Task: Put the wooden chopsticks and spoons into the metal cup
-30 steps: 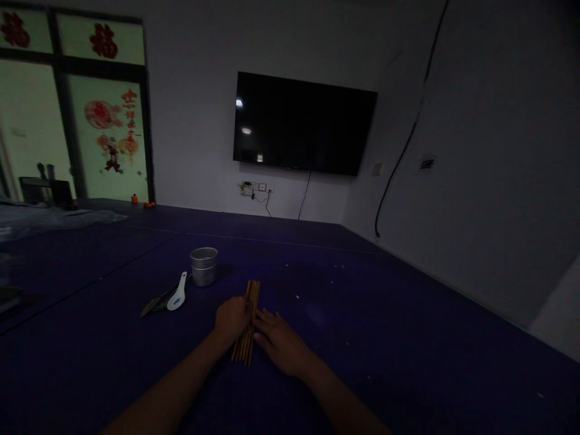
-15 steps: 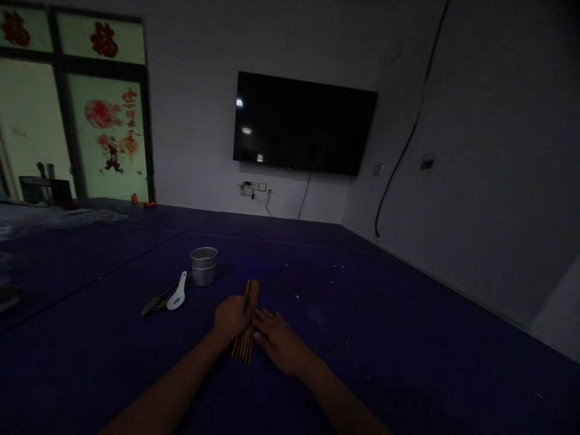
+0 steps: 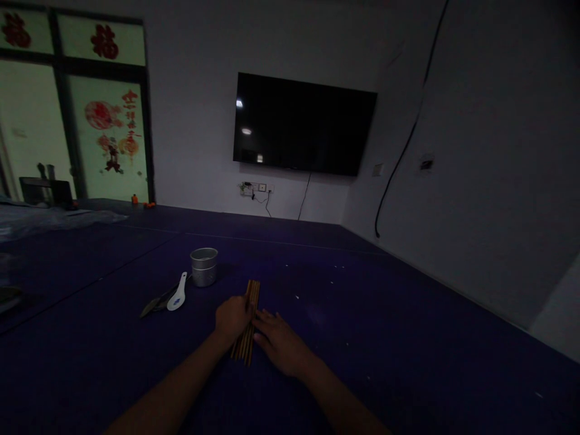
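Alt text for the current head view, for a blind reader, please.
The left hand grips a bundle of thin brown sticks on a dark purple surface, right hand alongside. To the left are a metal cup and white spoon; a television hangs on the wall behind.

We see a loose bundle of slim, yellowish-brown sticks (image 3: pixel 247 344), like chopsticks, lying side by side on the dark purple surface (image 3: pixel 385 338), pointing toward its far edge; their far ends bunch together, their near ends spread slightly, unevenly.
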A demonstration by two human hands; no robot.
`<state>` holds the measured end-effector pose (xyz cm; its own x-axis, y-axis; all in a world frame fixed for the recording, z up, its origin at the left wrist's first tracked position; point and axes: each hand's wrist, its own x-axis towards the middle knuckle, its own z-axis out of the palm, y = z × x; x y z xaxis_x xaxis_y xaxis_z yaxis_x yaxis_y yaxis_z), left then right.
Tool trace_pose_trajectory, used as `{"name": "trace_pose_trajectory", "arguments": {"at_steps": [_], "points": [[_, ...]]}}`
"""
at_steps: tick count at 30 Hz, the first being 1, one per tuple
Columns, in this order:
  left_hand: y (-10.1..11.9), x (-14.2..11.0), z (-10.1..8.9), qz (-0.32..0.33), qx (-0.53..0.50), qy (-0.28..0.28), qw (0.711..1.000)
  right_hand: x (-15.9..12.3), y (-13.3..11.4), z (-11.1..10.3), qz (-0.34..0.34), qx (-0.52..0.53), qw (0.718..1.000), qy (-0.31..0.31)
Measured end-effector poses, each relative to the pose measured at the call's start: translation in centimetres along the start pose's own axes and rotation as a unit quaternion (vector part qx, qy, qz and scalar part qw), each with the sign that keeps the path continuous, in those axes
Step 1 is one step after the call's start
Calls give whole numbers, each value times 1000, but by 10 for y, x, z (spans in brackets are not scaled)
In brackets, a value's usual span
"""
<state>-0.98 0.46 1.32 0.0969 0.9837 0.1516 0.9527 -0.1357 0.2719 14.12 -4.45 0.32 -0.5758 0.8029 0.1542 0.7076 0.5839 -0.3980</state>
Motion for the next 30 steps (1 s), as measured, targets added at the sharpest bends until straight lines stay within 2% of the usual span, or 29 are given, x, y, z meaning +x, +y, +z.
{"name": "trace_pose_trajectory", "arguments": {"at_steps": [17,30], "points": [[2,3,3,-23,1,5,1000,0,1,0,4,16,1000,0],[-4,5,0,2,-2,-7,1000,-2,-3,0,16,1,1000,-2]]}}
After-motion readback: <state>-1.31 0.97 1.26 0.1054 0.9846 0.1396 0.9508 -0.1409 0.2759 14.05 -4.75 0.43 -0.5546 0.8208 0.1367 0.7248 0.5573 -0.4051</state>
